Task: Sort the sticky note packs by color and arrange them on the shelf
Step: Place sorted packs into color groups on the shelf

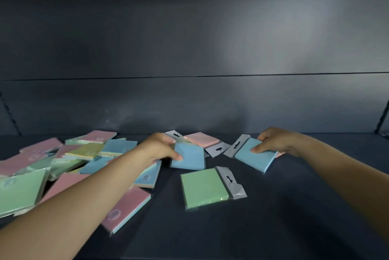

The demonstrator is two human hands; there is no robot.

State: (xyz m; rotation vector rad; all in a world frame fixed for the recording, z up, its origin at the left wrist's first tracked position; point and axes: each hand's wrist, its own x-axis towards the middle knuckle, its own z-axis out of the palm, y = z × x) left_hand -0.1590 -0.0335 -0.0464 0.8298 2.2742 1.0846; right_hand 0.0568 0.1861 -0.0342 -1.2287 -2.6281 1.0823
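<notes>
Dark shelf (pixel 273 228) first, then we've got the messy pile of mixed packs (pixel 63 163) on the left, a green pack (pixel 203 188) lying loose in the middle, and our left hand (pixel 156 147) and right hand (pixel 273 139) each pinching a blue pack (pixel 188 157) (pixel 255 157) in their fingers.

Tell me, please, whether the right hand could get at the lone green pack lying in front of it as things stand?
Probably not straight away: the right hand is already gripping a blue pack. The green pack itself lies flat on the shelf with nothing on top and bare surface on its right side.
</notes>
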